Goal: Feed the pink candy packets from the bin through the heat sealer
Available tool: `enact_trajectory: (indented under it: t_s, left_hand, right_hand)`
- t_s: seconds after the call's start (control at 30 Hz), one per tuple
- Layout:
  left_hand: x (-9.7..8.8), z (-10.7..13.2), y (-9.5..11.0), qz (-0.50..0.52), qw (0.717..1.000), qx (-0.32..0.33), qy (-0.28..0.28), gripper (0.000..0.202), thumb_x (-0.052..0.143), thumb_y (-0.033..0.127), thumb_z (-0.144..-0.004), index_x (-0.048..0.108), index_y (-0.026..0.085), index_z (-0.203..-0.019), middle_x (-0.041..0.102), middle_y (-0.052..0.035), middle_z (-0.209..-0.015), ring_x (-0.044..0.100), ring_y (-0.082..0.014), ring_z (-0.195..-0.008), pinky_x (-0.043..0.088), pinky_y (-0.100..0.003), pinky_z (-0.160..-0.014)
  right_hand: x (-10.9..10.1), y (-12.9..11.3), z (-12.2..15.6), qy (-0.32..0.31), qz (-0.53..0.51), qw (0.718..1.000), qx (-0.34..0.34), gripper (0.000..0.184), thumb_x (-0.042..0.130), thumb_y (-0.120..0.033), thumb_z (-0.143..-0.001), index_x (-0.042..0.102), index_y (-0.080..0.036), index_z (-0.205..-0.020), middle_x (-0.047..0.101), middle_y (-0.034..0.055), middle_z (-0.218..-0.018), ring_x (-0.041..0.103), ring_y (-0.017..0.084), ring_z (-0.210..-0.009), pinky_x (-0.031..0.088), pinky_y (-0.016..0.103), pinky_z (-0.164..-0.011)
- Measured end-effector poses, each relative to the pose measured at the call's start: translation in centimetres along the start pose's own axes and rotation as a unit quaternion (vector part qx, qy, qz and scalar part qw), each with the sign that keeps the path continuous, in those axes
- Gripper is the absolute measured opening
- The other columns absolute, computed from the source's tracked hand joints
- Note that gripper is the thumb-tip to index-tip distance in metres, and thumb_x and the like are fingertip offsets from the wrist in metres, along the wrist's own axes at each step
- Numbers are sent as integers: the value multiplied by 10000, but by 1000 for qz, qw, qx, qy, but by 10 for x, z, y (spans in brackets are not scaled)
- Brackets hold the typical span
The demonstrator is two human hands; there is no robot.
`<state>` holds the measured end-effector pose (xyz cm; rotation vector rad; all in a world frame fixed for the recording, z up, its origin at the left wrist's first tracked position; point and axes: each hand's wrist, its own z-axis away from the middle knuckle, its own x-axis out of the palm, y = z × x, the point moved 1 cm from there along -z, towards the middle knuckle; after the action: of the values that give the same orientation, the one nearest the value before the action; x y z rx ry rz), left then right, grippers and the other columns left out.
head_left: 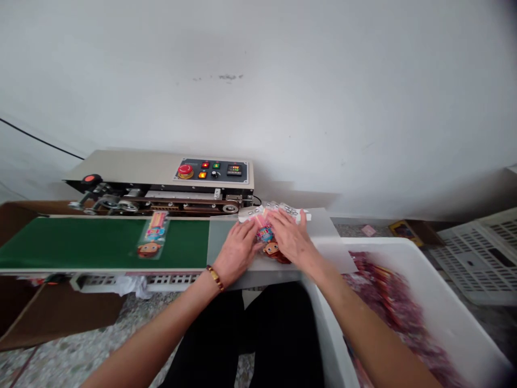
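Both my hands are over a fanned stack of clear plastic packets [265, 234] at the right end of the green conveyor, on a pale sheet. Each packet shows a printed pink and blue strip and a brown-haired cartoon head. My left hand [239, 248], with a beaded bracelet at the wrist, has its fingers and thumb at the left edge of the top packet. My right hand [291, 237] lies across the stack's right side, fingers stretched and the little finger apart. One single packet [152, 235] lies on the green belt [100, 242], its upper end by the sealing machine [161, 170].
A lit control panel [214, 171] with a red stop button faces me. To the right, a white tub [404, 245] holds many reddish packets; a white plastic crate [480, 258] stands beyond it. A cardboard box [60, 312] is below the belt's left end. The wall rises behind the machine.
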<state>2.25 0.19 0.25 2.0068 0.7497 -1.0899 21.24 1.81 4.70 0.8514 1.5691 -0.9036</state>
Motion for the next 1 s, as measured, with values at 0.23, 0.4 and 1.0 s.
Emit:
enact_trajectory:
  t_s: [0.23, 0.4, 1.0]
  left_hand:
    - [3, 2, -27, -41, 997, 3, -59, 394, 504, 263, -997, 566, 168, -1375, 560, -138, -1494, 421, -348, -1458, 362, -591, -1199]
    - [-5, 3, -33, -13, 998, -4, -55, 394, 441, 216, -1009, 547, 158, -1384, 582, -156, -1458, 500, -287, -1402, 403, -540, -1188]
    - [-63, 56, -133, -73, 992, -35, -95, 409, 454, 349, -977, 591, 221, -1340, 588, -145, -1464, 544, -311, -1363, 328, -637, -1193]
  right_hand:
    - [8, -3, 15, -1, 7, 997, -74, 311, 489, -252, -1019, 693, -229, -1253, 640, 134, -1396, 487, 339, -1356, 104, 738, -1176]
    - [9, -8, 5, 33, -2, 998, -49, 307, 481, -257, -1029, 676, -205, -1260, 656, 131, -1376, 504, 321, -1341, 83, 740, -1178]
    - [-3, -6, -9, 3, 37, 999, -13, 368, 484, -327, -1045, 603, -180, -1361, 615, 153, -1424, 479, 327, -1369, 126, 749, -1175]
